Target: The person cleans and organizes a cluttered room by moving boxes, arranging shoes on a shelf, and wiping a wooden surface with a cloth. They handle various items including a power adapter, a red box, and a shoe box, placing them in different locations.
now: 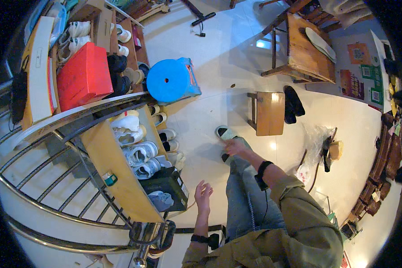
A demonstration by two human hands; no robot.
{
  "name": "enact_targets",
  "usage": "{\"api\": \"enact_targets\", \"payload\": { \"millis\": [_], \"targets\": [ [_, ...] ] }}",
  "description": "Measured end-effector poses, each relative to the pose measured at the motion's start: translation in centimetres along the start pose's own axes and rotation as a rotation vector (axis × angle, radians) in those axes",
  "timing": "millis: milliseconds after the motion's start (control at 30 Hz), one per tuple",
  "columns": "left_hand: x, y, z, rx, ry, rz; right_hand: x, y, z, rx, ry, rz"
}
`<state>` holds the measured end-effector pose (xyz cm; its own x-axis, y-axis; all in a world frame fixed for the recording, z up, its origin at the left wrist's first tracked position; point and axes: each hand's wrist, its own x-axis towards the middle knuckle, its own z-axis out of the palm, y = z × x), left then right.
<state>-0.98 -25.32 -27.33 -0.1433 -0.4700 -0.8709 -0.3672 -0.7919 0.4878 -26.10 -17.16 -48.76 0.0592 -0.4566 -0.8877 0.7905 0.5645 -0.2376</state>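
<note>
My left hand [203,195] hangs over the floor to the right of a black shoebox [169,187], its fingers apart and slightly curled, holding nothing. My right hand [233,147] lies in the view over my lower leg, just below a light green slipper [227,133] on my foot; its fingers are bent, and I cannot tell whether they grip anything. Left of my hands, a wooden shoe rack [120,174] holds several white and grey sneakers [144,152], the black shoebox and a small green-capped jar [110,179]. More shoes [169,134] stand on the floor along its side.
A blue plastic stool [169,80] stands ahead. To the right are a low wooden stool [270,114], dark shoes [293,104], a wooden chair [301,50] and clear plastic wrap [313,147]. A metal railing [63,197] and a red box [84,78] are at left.
</note>
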Motion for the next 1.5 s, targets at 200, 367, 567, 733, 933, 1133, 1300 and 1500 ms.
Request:
{"api": "enact_targets", "payload": {
  "millis": [200, 367, 567, 733, 933, 1133, 1300, 1500],
  "targets": [
    [0.2, 0.3, 2.9, 0.128, -0.081, 0.019, -5.6, -4.9, -4.3, -0.158, 0.208, -0.119],
    [0.9, -2.2, 1.4, -0.030, -0.132, 0.107, -5.8, -3.2, -6.4, -0.151, 0.180, -0.211],
    [-0.2, -1.7, -0.4, -0.101, 0.063, -0.089, -5.0, -1.8, -5.2, -0.217, 0.167, -0.067],
    [-1.1, -4.2, -4.0, -0.445, 0.243, -0.197, -2.5, -0.8, -1.8, -0.377, 0.129, -0.086],
    [-2.3, -7.0, -7.0, -0.862, 0.416, -0.228, -2.2, -1.9, 5.7, -0.586, -0.133, -0.102],
    [-1.9, -8.8, -11.1, -0.930, 0.651, -0.128, -5.1, -2.0, 20.7, -0.818, -0.283, 0.013],
    [-0.8, -9.9, -14.0, -1.102, 0.568, 0.035, -2.3, -2.1, 29.9, -0.895, -0.537, -0.145],
    [2.2, -7.4, -16.1, -1.145, 0.424, 0.253, 1.8, -2.3, 33.1, -0.955, -0.802, -0.011]
  ]
}}
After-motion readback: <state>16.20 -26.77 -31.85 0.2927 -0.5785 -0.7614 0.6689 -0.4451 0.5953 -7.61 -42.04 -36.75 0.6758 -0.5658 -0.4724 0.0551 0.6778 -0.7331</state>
